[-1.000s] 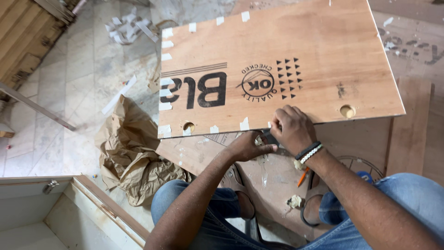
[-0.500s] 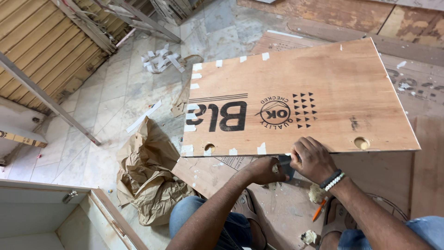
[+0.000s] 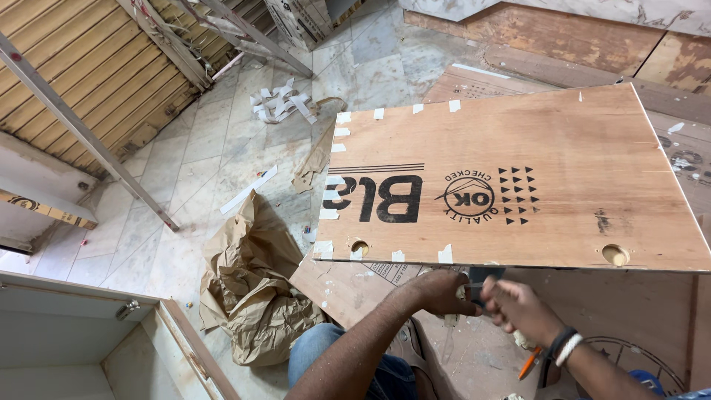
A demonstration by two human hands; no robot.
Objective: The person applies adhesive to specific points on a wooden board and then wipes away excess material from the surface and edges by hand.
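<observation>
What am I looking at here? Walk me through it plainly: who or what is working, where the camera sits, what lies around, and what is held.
No machine here: a person is working with two bare hands, and the single camera sits on their head, looking down. The left hand and the right hand meet just below the near edge of a big plywood board. Between them is a small dark tool; it is blurred, so I cannot tell what it is or which hand grips it. The board has bits of pale tape along its edges, black stamps, and two round holes near the front edge. On the tiled floor to the left lies crumpled brown paper, and further back some white scraps. More boards lie under the hands.
</observation>
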